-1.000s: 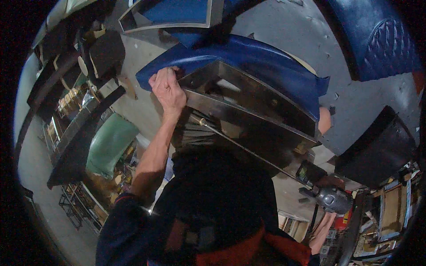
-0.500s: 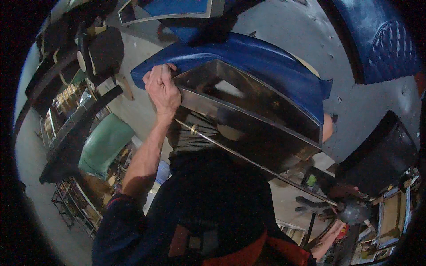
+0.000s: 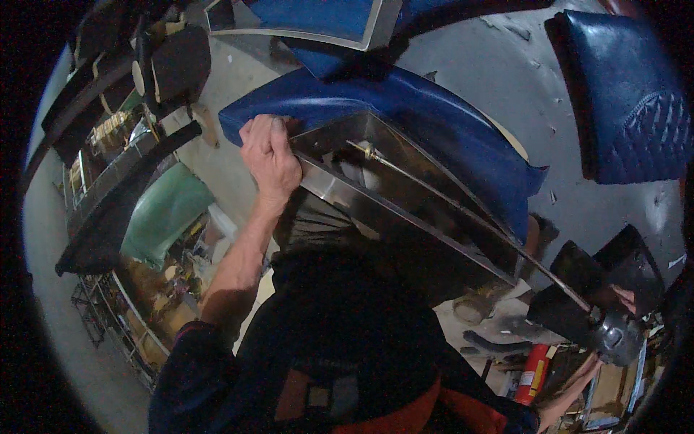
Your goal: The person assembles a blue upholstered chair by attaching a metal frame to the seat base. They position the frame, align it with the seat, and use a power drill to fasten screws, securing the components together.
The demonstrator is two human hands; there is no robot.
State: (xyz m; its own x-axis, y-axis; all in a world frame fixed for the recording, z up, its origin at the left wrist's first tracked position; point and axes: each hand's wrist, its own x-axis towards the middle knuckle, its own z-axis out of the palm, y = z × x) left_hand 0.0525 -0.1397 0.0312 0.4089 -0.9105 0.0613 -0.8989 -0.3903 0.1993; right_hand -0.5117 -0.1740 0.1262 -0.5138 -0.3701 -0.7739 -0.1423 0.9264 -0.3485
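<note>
My left hand (image 3: 271, 159) is closed around the left corner of a triangular, open metal frame (image 3: 332, 189). A glossy blue upholstery cover (image 3: 376, 90) lies along the frame's far side. At the lower right, my right hand (image 3: 578, 380) grips the dark rounded body (image 3: 618, 336) of a spray-lance-like tool; part of the hand is hidden behind it. From that body a long thin metal rod (image 3: 463, 206) runs up and left across the frame's opening. Its tip, with a brass-coloured fitting (image 3: 369, 152), is over the inside of the frame.
A quilted blue panel (image 3: 629, 101) is at the far right, with dark panels (image 3: 571, 289) below it. A red cylinder (image 3: 533, 372) is by my right forearm. On the left are a green piece (image 3: 166, 213) and cluttered racks. Another metal-edged blue piece (image 3: 318, 22) lies at the top.
The rod has swung away from me; its tip went from the frame's near side to over its opening. My right hand moved right and farther out. My left hand keeps its hold.
</note>
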